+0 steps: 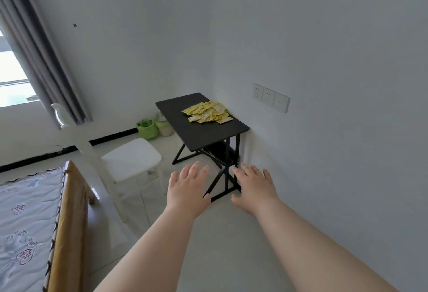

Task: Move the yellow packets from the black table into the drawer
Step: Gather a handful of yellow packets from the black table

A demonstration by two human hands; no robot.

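Note:
A loose heap of several yellow packets point(209, 112) lies on the far right part of a small black table point(185, 115) that stands against the right wall. Both my arms reach forward, well short of the table. My left hand point(187, 186) is palm down with fingers spread and holds nothing. My right hand point(253, 187) is the same, open and empty, beside it. Both hands hover over the floor in front of the table's black legs. No drawer is in view.
A white chair point(130, 161) stands left of the table. Green containers point(148, 128) sit on the floor behind it. A bed with a wooden frame point(67, 213) fills the lower left. Grey curtains point(39, 60) hang by the window; wall sockets point(271, 97) sit right of the table.

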